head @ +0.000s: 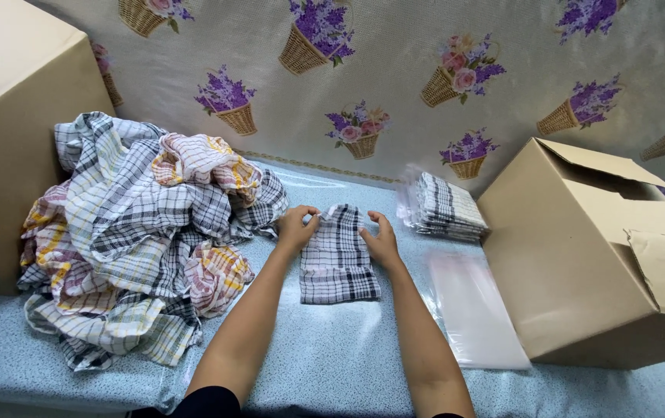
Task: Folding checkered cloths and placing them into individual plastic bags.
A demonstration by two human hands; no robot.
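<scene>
A folded black-and-white checked cloth [338, 263] lies flat on the light blue table cover [332, 364], a narrow strip running away from me. My left hand [295, 227] pinches its far left corner between fingers and thumb. On the far right edge of the cloth rests my right hand [381, 240], fingers curled onto the fabric. Both forearms reach in from the bottom edge.
A big loose heap of checked cloths [135, 232] lies at the left, before a large closed cardboard box [7, 131]. An open cardboard box [596, 255] lies on its side at the right. Bagged folded cloths [445, 207] and clear plastic bags [476, 310] lie beside it.
</scene>
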